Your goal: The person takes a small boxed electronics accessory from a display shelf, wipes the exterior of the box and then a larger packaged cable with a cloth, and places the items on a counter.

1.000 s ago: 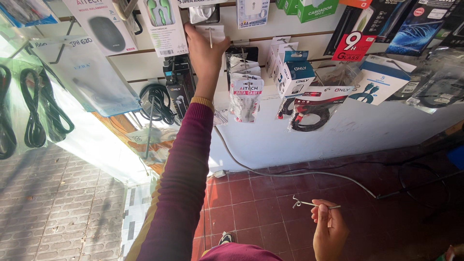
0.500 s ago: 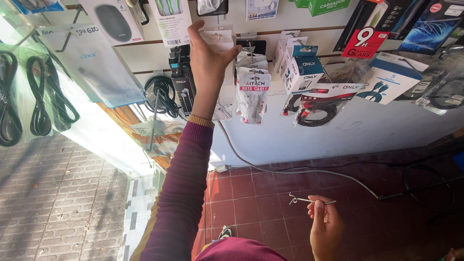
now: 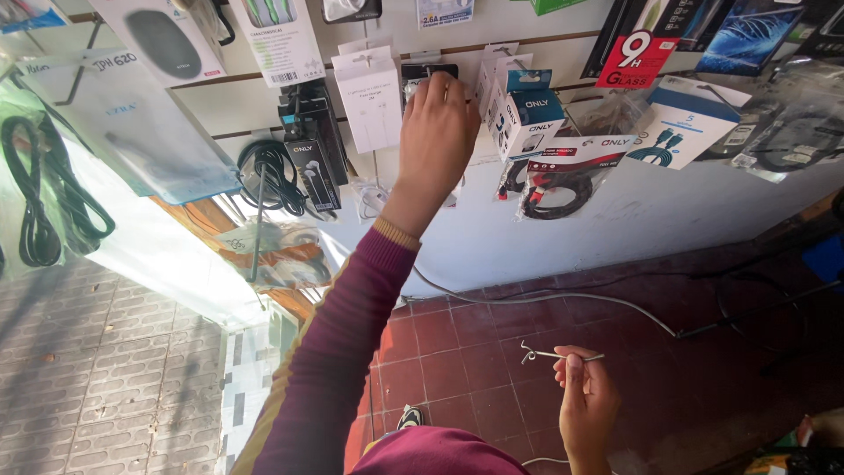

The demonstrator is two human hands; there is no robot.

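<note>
presently, view: a display wall (image 3: 703,220) hung with packaged phone accessories is seen from above, over a red tiled floor (image 3: 703,369).
left hand (image 3: 437,132): raised to the upper middle of the frame, in a maroon sleeve (image 3: 343,352); its fingers are curled against a dark hanging package (image 3: 422,72) on the wall; whether the package is pinched or only touched cannot be told.
right hand (image 3: 585,405): held low, right of centre at the bottom of the frame; thumb and fingers are pressed together on a thin metal display hook (image 3: 554,355).
metal display hook: held level above the floor, its curled end pointing toward the left of the frame, well apart from the wall.
beside the left hand: a white box (image 3: 369,97) just to its left; a blue-and-white box (image 3: 527,110) just to its right.
further left: black earphone packs (image 3: 312,149) and a coiled black cable (image 3: 268,176).
right of centre: a bagged black cable (image 3: 558,180) under a red-and-white card.
floor: a grey cable (image 3: 563,299) is laid across the tiles.
</note>
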